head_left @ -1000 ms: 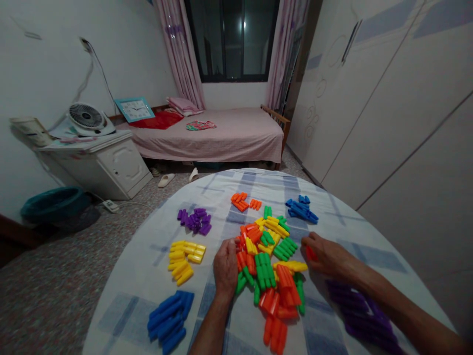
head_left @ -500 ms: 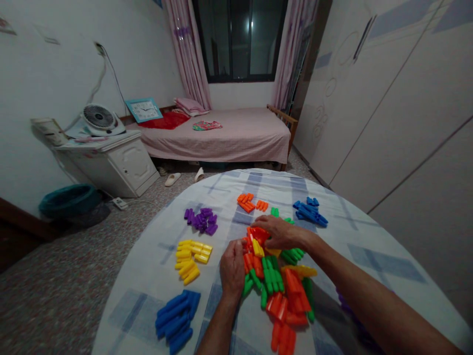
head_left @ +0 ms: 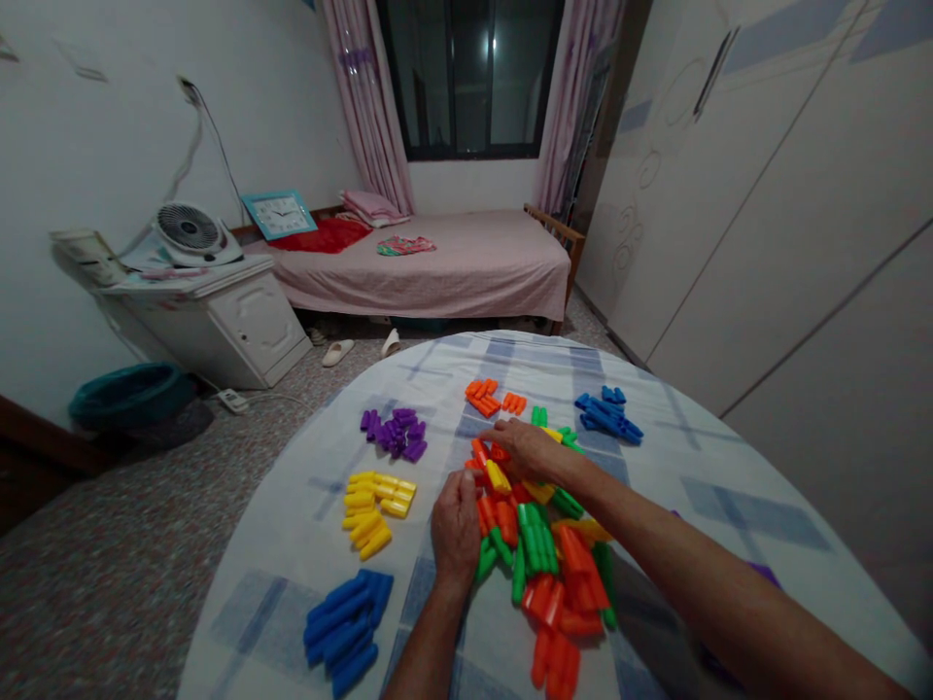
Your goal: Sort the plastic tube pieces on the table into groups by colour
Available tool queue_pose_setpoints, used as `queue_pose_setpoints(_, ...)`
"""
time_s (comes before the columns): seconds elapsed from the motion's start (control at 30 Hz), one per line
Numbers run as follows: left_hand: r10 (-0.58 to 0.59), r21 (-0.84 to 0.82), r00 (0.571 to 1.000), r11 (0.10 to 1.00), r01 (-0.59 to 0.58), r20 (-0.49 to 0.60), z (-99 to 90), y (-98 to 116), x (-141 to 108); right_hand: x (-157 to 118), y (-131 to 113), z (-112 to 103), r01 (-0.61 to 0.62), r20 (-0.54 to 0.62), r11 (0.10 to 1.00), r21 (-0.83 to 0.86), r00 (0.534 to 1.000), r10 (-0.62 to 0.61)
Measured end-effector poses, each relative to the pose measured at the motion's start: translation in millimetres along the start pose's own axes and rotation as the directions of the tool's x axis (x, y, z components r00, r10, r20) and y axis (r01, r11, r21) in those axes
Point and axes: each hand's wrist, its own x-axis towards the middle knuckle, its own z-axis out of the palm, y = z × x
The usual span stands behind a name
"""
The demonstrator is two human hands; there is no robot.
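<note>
My left hand [head_left: 456, 523] lies on the tablecloth against the left side of a mixed pile, fingers extended close together, fingertips touching orange-red pieces. My right hand [head_left: 523, 449] is cupped over the far part of the pile, its fingers and thumb apart around red pieces [head_left: 500, 453]. The pile is made of bullet-shaped plastic building pieces. A yellow piece [head_left: 498, 477] sits on top between my hands. Nearer are green pieces [head_left: 536, 541] joined side by side and orange-red pieces [head_left: 555, 661]. My right forearm hides part of the pile.
Sorted groups lie around on the round table [head_left: 292, 574]: purple pieces [head_left: 395, 434], yellow pieces [head_left: 375, 507], blue pieces [head_left: 344, 627], orange pieces [head_left: 482, 397] and more blue ones [head_left: 610, 416]. Beyond stand a bed [head_left: 466, 258] and a cabinet with a fan [head_left: 190, 231].
My right hand has moved left, and the red and yellow pieces under it have shifted left toward my left hand. My left hand stays nearly in place.
</note>
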Motion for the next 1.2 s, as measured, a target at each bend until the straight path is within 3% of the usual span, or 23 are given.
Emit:
queue_pose_setpoints(0.27, -0.003, 0.017, 1.000, 1.000, 0.003, -0.027, 0.5, 2.1, 0.1, 10.2, 8.5, -8.4, -0.067, -0.011, 0.995, 0.080, 0.998, 0.068)
queue_pose_setpoints(0.47, -0.018, 0.008, 1.000, 1.000, 0.018, -0.007, 0.2, 0.4, 0.0, 31.3, 31.9, -17.6, -0.180, -0.216, 0.942, 0.282, 0.945, 0.245)
queue_pose_setpoints(0.6, -0.014, 0.003, 1.000, 1.000, 0.014, -0.003, 0.7, -1.0, 0.5, 23.6, 60.1, -11.6, -0.226, -0.283, 0.920, 0.320, 0.904, 0.320)
queue_pose_setpoints(0.8, -0.023, 0.007, 1.000, 1.000, 0.023, -0.004, -0.2, -0.5, 0.3, -7.0, 95.9, 10.6, -0.161, -0.216, 0.919, 0.360, 0.944, 0.250)
queue_pose_setpoints(1.0, -0.011, 0.010, 1.000, 1.000, 0.011, -0.001, -1.1, -1.6, 1.2, -6.7, 95.4, 25.3, -0.174, -0.227, 0.924, 0.340, 0.939, 0.260)
queue_pose_setpoints(1.2, -0.010, 0.008, 1.000, 1.000, 0.010, 0.006, -0.8, -0.2, 1.5, -16.3, 91.3, 26.5, -0.246, -0.185, 0.924, 0.294, 0.933, 0.307)
